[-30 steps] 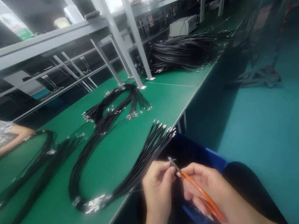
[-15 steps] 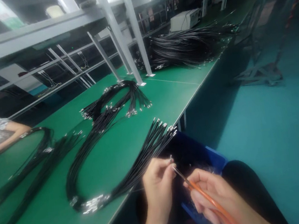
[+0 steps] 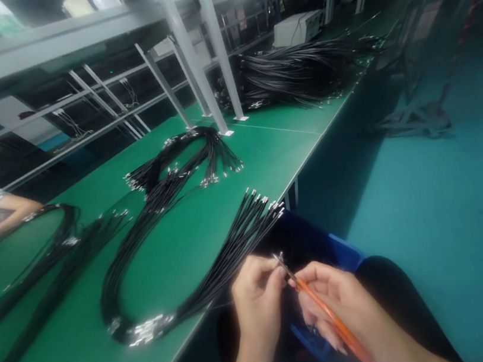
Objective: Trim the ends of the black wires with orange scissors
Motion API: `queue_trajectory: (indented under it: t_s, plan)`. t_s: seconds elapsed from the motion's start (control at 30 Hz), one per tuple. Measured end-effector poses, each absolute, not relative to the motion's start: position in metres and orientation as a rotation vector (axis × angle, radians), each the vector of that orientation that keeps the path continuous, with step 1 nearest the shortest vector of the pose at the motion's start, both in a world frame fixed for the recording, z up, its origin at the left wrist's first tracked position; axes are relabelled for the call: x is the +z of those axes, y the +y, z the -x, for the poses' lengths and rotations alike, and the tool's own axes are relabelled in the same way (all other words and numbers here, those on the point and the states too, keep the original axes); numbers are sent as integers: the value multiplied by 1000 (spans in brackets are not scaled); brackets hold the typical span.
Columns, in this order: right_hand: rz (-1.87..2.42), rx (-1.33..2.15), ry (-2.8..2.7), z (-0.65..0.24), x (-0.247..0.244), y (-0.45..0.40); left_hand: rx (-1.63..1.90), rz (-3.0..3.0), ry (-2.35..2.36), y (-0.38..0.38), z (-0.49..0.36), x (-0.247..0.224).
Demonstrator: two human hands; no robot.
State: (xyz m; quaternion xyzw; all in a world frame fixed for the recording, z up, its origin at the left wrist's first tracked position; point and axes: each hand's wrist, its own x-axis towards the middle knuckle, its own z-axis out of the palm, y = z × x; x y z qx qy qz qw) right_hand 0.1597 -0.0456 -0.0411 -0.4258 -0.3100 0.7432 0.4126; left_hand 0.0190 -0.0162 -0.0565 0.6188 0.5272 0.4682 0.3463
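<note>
My left hand (image 3: 258, 298) is closed in a pinch at the free end of a black cable, whose small metal tip (image 3: 281, 255) sticks out past the fingertips. Orange-handled scissors (image 3: 327, 313) are in my right hand (image 3: 334, 297), their slim metal blades reaching up to that tip. Whether the blades touch it is too small to tell. Left of my hands, a long bundle of black cables (image 3: 119, 270) with silvery ends curves over the green table (image 3: 174, 244). Below my hands is a blue bin (image 3: 345, 250), mostly hidden by them.
More black cable bundles lie at left (image 3: 45, 292) and in a large pile (image 3: 293, 72) farther back. White shelf posts (image 3: 195, 61) rise from the table, with a pale box (image 3: 297, 29) behind. Another person's arm (image 3: 8, 217) rests at the far left.
The scissors have moved up, bringing their blades from below the pinching fingertips to the cable's metal tip. My left hand keeps its pinch. The view has shifted slightly.
</note>
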Motion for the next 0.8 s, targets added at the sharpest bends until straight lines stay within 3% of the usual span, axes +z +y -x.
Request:
queue_trajectory:
  t_s: [0.8]
  plan:
    - [1013, 1901, -769, -168, -47, -49, 1293, -1821, 1456, -12, -24, -57]
